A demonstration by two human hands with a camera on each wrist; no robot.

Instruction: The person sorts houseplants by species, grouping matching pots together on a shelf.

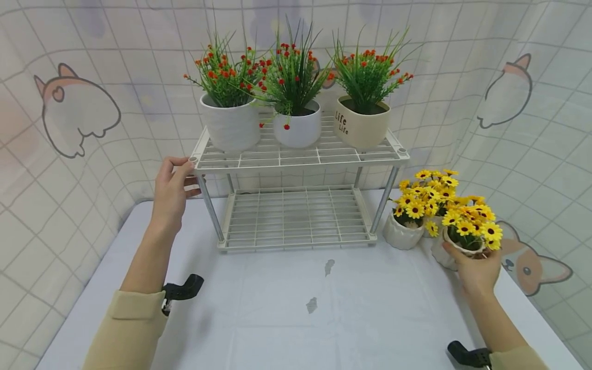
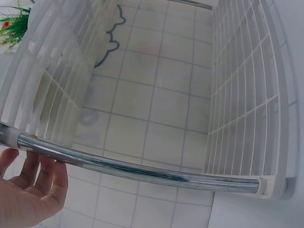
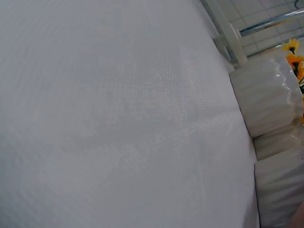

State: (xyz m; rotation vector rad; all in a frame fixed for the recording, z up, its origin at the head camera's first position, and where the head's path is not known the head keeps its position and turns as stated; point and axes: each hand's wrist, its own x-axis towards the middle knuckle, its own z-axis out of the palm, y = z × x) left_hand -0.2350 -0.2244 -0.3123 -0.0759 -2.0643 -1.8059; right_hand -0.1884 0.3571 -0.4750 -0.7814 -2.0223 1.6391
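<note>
A two-tier white wire rack (image 1: 296, 241) with chrome posts stands on the table. My left hand (image 1: 172, 192) grips its upper left front corner, thumb on top and fingers by the post. In the left wrist view, that hand (image 2: 35, 192) has its fingertips at the upper end of the chrome post (image 2: 142, 173). On the right, my right hand (image 1: 478, 270) holds a small white pot of yellow flowers (image 1: 472, 226) around its side. Two similar pots of yellow flowers stand beside it, one nearest the rack (image 1: 402, 231), the other partly hidden behind.
Along the upper shelf stand a white ribbed pot (image 1: 233, 126), a smaller white pot (image 1: 298, 126) and a cream pot (image 1: 363, 123), all with red-orange flowers. A white cloth (image 1: 277, 318) covers the table. A tile-patterned curtain (image 1: 152, 103) hangs behind and at both sides.
</note>
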